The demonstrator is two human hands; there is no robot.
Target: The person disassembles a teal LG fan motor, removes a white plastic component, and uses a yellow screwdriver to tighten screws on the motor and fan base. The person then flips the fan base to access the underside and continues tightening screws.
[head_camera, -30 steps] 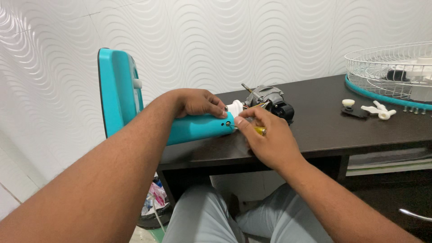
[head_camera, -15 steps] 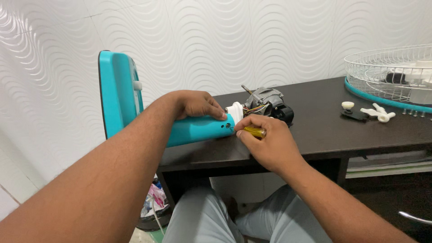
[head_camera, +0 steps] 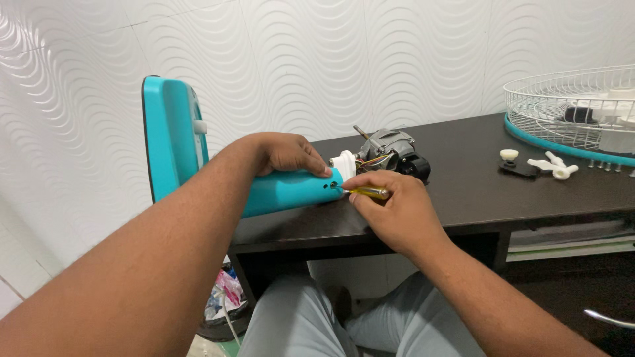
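Turquoise fan stand [head_camera: 291, 190] lies on its side across the near left corner of the dark desk [head_camera: 463, 198], its column resting on the desk top and its flat turquoise base [head_camera: 169, 135] standing on edge beyond the desk's left end, against the wavy white wall [head_camera: 331, 59]. We grip the column from above with our left hand [head_camera: 288, 153], fingers curled together over it, fingertips just short of the white collar [head_camera: 343, 164] at the column's end. Our right hand [head_camera: 397, 211] sits just in front of that end of the column, above the desk's front edge, thumb and forefinger pinching a yellow-handled screwdriver [head_camera: 367, 192] whose tip meets the column beside two small holes. Touching the white collar, farther back on the desk, is the grey fan motor [head_camera: 390, 151] with coloured wires and a black back cap. Well to the right of the column on the desk lie a white knob on a black piece [head_camera: 510, 162] and a white wing nut [head_camera: 554, 168], with a row of small screws [head_camera: 605, 165] beside them. At the desk's far right end rests a white wire fan guard [head_camera: 569, 109] with a turquoise rim. Under the desk's left end we see a bin holding crumpled wrappers [head_camera: 225, 297], and our grey-trousered knees below the front edge.
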